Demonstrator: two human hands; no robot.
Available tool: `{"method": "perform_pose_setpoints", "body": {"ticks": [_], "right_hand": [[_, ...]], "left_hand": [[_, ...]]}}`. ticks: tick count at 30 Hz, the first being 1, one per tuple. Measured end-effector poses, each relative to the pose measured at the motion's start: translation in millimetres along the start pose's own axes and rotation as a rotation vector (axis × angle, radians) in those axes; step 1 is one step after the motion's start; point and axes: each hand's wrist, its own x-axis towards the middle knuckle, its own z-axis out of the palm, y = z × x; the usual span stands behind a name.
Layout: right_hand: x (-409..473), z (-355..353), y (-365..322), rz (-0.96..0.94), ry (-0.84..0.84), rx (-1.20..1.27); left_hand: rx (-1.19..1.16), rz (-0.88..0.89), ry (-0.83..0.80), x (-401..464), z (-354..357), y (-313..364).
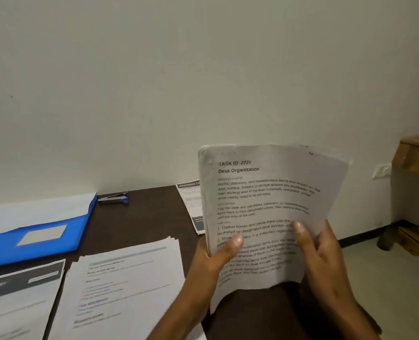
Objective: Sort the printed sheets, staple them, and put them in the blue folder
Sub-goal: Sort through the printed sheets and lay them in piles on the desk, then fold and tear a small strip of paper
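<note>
With both thumbs pinching the sheets (265, 204), left hand (216, 256) and right hand (323, 256), square their edges before reaching for the stapler (113, 198).

Two hands, left hand (212, 256) and right hand (322, 256), held one sheaf (265, 204). Left of them lay three paper piles, one blue folder (39, 244), one stapler (114, 198).

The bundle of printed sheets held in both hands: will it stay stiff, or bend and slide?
The bundle of printed sheets is probably floppy: its unsupported lower edge curls. Its top edges look fanned, so the sheets may slip apart. It seems light, since thumb pinches of the left hand and right hand suffice.
</note>
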Motion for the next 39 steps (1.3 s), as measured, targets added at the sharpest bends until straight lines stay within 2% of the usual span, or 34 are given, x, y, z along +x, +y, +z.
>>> {"method": "perform_pose_setpoints", "body": {"ticks": [7, 12, 14, 17, 20, 22, 27, 31, 34, 39], "right_hand": [[-7, 1, 20, 0.062, 0.045, -0.067], [5, -13, 5, -0.017, 0.113, -0.213], [15, -26, 9, 0.031, 0.068, -0.296], [23, -38, 30, 0.195, -0.066, -0.488], [17, -34, 56, 0.306, -0.168, -0.564], [12, -28, 66, 0.32, -0.194, -0.588], [10, -20, 62, 0.271, -0.215, -0.655], [11, -20, 58, 0.232, -0.273, -0.738], [11, -20, 56, 0.189, -0.3, -0.79], [30, -20, 61, 0.112, -0.355, -0.894]], "left_hand": [[0.18, -0.104, 0.047, -7, 0, -1], [0.203, -0.087, -0.016, -6, -1, 25], [0.248, -0.083, -0.039, 0, -6, 35], [0.298, -0.122, 0.044, 27, -31, 36], [0.341, -0.21, 0.118, 55, -56, 28], [0.45, -0.227, 0.099, 68, -66, 17], [0.66, -0.174, 0.177, 89, -75, -12], [0.801, -0.05, 0.294, 99, -80, -34], [0.846, 0.018, 0.366, 105, -80, -44], [0.842, 0.066, 0.393, 109, -82, -53]]}}
